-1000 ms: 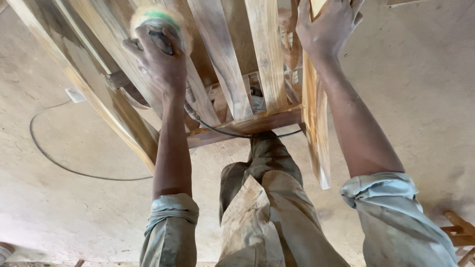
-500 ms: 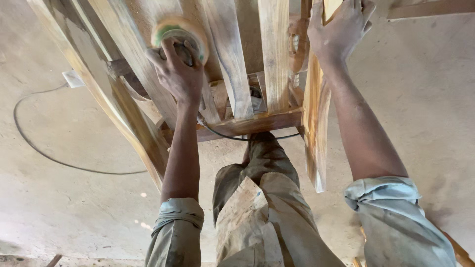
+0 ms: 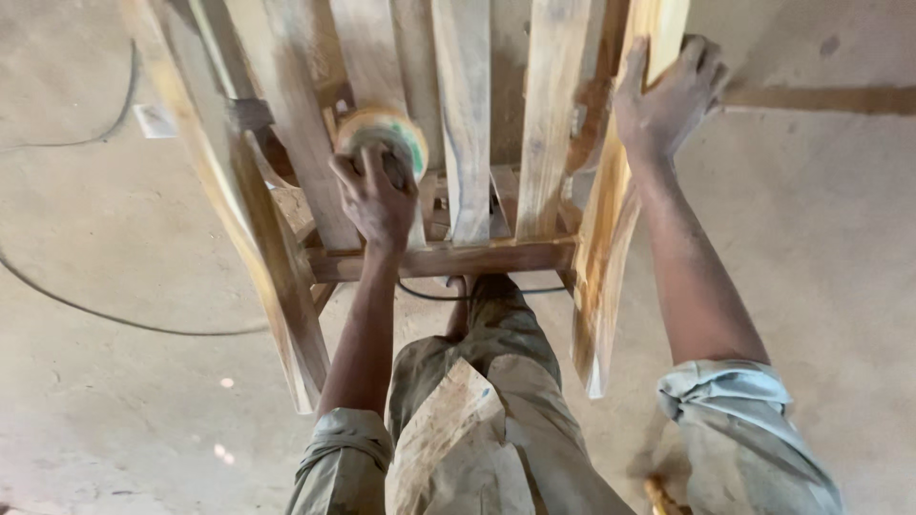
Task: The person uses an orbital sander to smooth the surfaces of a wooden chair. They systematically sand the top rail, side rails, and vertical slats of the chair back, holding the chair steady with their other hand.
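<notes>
- Here, a round sander [image 3: 386,133] w/ a green-edged pad is being held by the left hand [image 3: 377,195], grip wrapped tight over its top; it's being pressed against a slat of the wooden chair frame [image 3: 463,124].
- The frame's outer rail [image 3: 611,219] is being gripped by the right hand [image 3: 668,95], fingers curled round its edge.
- A black cable [image 3: 124,319] is lying on the concrete floor [image 3: 114,401], left of the frame.
- Dusty trousers [image 3: 477,420] are showing below the crossbar [image 3: 444,257].

Soft even daylight, faint shadows, slight motion blur, wide-angle edge stretch.
</notes>
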A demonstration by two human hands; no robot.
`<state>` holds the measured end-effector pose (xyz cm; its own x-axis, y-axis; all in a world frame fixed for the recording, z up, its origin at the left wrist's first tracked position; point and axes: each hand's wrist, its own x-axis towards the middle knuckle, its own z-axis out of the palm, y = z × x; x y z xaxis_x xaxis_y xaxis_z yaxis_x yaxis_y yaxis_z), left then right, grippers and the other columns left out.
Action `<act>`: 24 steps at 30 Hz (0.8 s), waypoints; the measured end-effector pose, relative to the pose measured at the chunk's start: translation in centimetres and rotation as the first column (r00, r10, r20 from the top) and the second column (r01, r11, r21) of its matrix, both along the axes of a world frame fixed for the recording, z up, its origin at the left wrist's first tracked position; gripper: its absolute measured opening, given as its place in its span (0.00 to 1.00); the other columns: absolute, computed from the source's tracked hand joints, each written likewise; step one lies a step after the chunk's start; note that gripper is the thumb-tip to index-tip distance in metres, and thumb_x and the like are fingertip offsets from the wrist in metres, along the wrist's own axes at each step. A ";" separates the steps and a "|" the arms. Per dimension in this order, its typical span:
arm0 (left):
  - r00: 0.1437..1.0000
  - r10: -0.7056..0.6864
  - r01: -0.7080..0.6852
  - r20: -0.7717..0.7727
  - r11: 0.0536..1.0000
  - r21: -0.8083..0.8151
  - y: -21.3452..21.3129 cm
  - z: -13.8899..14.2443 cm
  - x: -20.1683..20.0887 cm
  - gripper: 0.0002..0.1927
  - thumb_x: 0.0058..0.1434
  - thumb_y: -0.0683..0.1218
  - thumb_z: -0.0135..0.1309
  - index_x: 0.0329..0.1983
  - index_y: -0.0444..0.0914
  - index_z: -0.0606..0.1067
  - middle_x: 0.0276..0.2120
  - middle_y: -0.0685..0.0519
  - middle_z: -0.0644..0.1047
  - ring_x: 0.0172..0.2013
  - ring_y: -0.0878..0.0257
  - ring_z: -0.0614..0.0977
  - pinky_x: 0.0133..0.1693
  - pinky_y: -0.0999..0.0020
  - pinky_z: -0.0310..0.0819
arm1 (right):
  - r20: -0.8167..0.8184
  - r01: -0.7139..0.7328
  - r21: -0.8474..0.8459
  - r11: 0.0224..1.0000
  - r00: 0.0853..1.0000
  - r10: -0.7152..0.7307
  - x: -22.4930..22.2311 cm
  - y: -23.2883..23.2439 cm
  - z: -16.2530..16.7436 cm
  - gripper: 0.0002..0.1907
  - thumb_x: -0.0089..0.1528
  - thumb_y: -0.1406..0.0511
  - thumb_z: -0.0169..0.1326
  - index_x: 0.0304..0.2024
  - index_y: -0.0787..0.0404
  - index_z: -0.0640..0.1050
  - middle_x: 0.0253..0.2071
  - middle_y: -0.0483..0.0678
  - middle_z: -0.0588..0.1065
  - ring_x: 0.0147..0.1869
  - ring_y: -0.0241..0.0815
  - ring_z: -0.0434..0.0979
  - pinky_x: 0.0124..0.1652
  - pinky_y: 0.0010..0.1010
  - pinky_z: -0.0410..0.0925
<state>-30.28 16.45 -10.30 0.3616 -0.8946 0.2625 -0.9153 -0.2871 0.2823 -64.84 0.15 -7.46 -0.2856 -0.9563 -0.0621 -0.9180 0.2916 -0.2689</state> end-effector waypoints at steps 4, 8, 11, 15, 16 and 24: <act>0.992 0.031 -0.008 -0.123 0.983 0.184 3.4 2.1 0.1 0.16 0.63 0.52 0.64 0.50 0.46 0.75 0.57 0.28 0.67 0.50 0.32 0.80 0.32 0.47 0.86 | -0.371 -0.557 -0.128 0.821 0.794 0.481 5.6 0.4 5.3 0.47 0.76 0.45 0.51 0.75 0.77 0.50 0.77 0.75 0.47 0.79 0.76 0.46 0.70 0.73 0.46; 0.983 0.030 -0.009 -0.182 0.993 0.114 7.5 3.6 -0.2 0.21 0.54 0.53 0.62 0.51 0.47 0.76 0.55 0.32 0.69 0.45 0.36 0.80 0.32 0.48 0.84 | -0.049 -0.911 0.009 0.413 0.412 0.910 23.2 0.4 7.3 0.44 0.69 0.41 0.40 0.77 0.59 0.48 0.81 0.52 0.44 0.84 0.53 0.40 0.76 0.56 0.36; 0.964 0.011 0.010 -0.264 0.997 0.076 9.5 3.2 -0.3 0.25 0.51 0.51 0.61 0.54 0.46 0.76 0.50 0.32 0.68 0.46 0.32 0.78 0.33 0.51 0.85 | -0.164 -0.974 0.001 0.228 0.225 0.961 34.1 -2.8 7.2 0.45 0.73 0.39 0.34 0.79 0.65 0.49 0.82 0.54 0.43 0.86 0.54 0.38 0.80 0.48 0.38; 0.980 -0.006 0.038 -0.200 0.987 0.157 9.7 2.1 -1.6 0.16 0.60 0.48 0.61 0.52 0.49 0.76 0.47 0.38 0.70 0.46 0.38 0.79 0.30 0.51 0.84 | -0.255 -0.967 0.235 0.098 0.036 0.966 40.6 -1.5 6.1 0.47 0.70 0.37 0.30 0.75 0.67 0.49 0.80 0.57 0.41 0.84 0.54 0.36 0.77 0.45 0.38; 0.979 -0.013 0.038 -0.204 0.992 0.117 9.7 2.1 -2.1 0.18 0.59 0.48 0.61 0.52 0.48 0.76 0.46 0.38 0.70 0.45 0.38 0.79 0.30 0.51 0.84 | -0.292 -0.940 0.340 0.027 -0.078 0.953 40.1 0.4 5.7 0.46 0.69 0.38 0.29 0.75 0.66 0.48 0.79 0.56 0.40 0.83 0.53 0.34 0.75 0.44 0.37; 0.970 0.040 -0.036 -0.241 0.999 0.024 9.7 3.7 -2.5 0.16 0.57 0.47 0.60 0.49 0.47 0.76 0.44 0.43 0.70 0.41 0.41 0.77 0.33 0.51 0.81 | 0.030 -0.635 0.515 -0.576 -0.658 0.752 38.4 9.6 3.0 0.39 0.68 0.41 0.24 0.76 0.51 0.48 0.79 0.43 0.33 0.82 0.44 0.21 0.74 0.42 0.23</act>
<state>-32.80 26.15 -6.61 0.4458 -0.8830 0.1466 -0.8093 -0.3277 0.4874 -26.47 9.79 -4.41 0.7703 0.3161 -0.5539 0.3099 -0.9446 -0.1080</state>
